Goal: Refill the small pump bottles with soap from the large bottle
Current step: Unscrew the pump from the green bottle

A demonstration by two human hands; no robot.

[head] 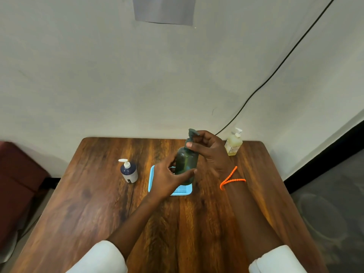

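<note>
Our left hand (167, 178) grips the green pump bottle (186, 164) standing on the blue tray (182, 191); our right hand (208, 148) pinches its pump head (193, 133)

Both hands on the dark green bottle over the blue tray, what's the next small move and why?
Probably twist the pump head off. The left hand grips the body of the dark green translucent pump bottle, standing on the light blue plastic tray, and the right hand holds its pump collar, still seated; it can't be refilled until opened.
</note>
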